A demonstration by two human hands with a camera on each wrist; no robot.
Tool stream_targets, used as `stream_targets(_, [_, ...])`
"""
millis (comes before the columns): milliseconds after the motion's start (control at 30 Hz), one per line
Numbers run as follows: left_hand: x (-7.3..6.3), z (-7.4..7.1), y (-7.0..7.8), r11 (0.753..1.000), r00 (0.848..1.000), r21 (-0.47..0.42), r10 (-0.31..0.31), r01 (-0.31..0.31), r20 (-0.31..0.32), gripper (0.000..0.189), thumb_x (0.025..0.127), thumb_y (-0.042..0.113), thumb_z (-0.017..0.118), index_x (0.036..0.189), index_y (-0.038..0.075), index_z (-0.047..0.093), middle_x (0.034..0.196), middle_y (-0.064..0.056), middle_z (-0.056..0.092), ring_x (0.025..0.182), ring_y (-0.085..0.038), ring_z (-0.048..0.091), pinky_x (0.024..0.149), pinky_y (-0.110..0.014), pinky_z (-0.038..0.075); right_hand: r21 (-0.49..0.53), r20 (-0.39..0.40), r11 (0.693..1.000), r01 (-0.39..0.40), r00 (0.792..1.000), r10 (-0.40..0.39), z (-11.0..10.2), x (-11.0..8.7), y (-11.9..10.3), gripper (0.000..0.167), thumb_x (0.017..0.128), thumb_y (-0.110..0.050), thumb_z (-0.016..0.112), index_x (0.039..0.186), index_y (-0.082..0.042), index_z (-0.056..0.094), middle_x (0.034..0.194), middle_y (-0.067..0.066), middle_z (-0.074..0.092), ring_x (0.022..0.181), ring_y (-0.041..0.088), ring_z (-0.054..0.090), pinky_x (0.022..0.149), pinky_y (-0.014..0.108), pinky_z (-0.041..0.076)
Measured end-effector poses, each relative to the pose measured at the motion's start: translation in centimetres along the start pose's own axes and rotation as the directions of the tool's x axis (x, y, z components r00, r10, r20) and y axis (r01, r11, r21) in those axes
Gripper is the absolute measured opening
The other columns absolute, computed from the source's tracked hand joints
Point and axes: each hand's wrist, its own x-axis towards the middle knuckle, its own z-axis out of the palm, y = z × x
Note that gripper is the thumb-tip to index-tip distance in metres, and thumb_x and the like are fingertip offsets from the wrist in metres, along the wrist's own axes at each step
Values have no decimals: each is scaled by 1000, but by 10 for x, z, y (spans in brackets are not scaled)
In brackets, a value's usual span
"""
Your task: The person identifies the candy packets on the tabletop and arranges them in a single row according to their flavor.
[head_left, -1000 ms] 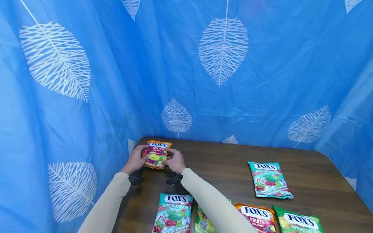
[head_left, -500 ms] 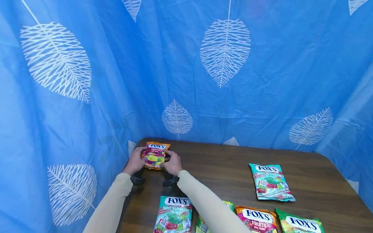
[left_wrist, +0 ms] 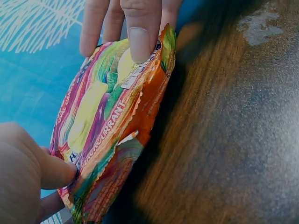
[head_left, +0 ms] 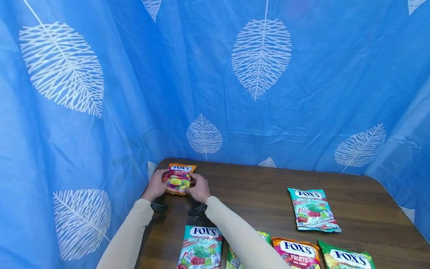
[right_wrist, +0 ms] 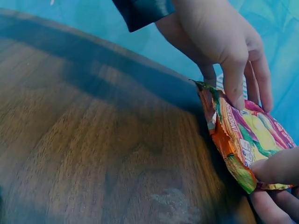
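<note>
At the table's far left corner lies an orange and purple bag of Fox's fruit candy (head_left: pixel 178 181), its printed face up. My left hand (head_left: pixel 156 185) grips its left side and my right hand (head_left: pixel 199 188) its right side. In the left wrist view, the left thumb (left_wrist: pixel 53 170) presses on the bag's face while other fingers go under its edge. The right wrist view has the right thumb (right_wrist: pixel 275 168) on top, with fingers below the lower corner. From there the bag's crimped orange end sits close over the wood.
A turquoise mint candy bag (head_left: pixel 200 248) lies nearer me, beside a partly covered green one (head_left: pixel 233 257), an orange fruit bag (head_left: pixel 297 254) and another green bag (head_left: pixel 346 257). Another turquoise bag (head_left: pixel 313 209) lies farther right. Blue leaf-print curtain (head_left: pixel 161 74) borders the table (head_left: pixel 248 186).
Both hands have shifted slightly left with the fruit candy bag, keeping their grip. Over the last half second they have hardly moved. The other bags stay in place.
</note>
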Motion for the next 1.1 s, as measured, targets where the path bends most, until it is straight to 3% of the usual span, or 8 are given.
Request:
stream_targets(133, [1, 0, 1, 1000, 1000, 6, -4, 4, 8, 56, 104, -8, 64, 157, -6, 49, 150, -31, 50, 139, -51, 49, 119, -67, 39, -45, 11, 999, 23, 1000, -23, -1, -1, -3, 70, 95, 3, 84, 159, -3, 56, 153, 18, 59, 121, 30, 67, 105, 42, 58])
stream_targets(367, [1, -1, -1, 994, 1000, 106, 22, -22, 5, 54, 104, 0, 67, 154, -12, 50, 141, -35, 54, 130, -51, 55, 114, -66, 45, -112, 6, 993, 38, 999, -38, -5, -2, -8, 60, 97, -3, 83, 152, 4, 60, 162, 23, 51, 131, 36, 64, 111, 47, 54])
stream_targets(567, [-3, 1, 6, 983, 999, 180, 27, -23, -22, 57, 102, 6, 71, 151, -14, 50, 143, -36, 53, 133, -52, 54, 115, -66, 44, -134, 11, 989, 55, 998, -54, -11, -5, -5, 61, 99, -6, 83, 154, 2, 59, 162, 20, 53, 133, 33, 65, 112, 47, 52])
stream_targets(800, [-8, 2, 16, 984, 999, 175, 44, -40, -19, 63, 104, 12, 73, 156, -12, 47, 157, -37, 42, 144, -53, 43, 120, -68, 38, -135, 37, 988, 78, 997, -73, -15, -11, -9, 69, 98, -6, 83, 160, 1, 52, 158, 18, 58, 132, 33, 67, 109, 44, 54])
stream_targets(1100, [-18, 1, 31, 979, 995, 192, 82, -71, -53, 69, 102, 18, 76, 157, -11, 44, 149, -36, 47, 134, -51, 51, 113, -68, 45, -218, 4, 966, 136, 990, -139, -23, -18, -13, 56, 96, -6, 85, 148, 2, 65, 138, 19, 72, 121, 34, 72, 102, 46, 60])
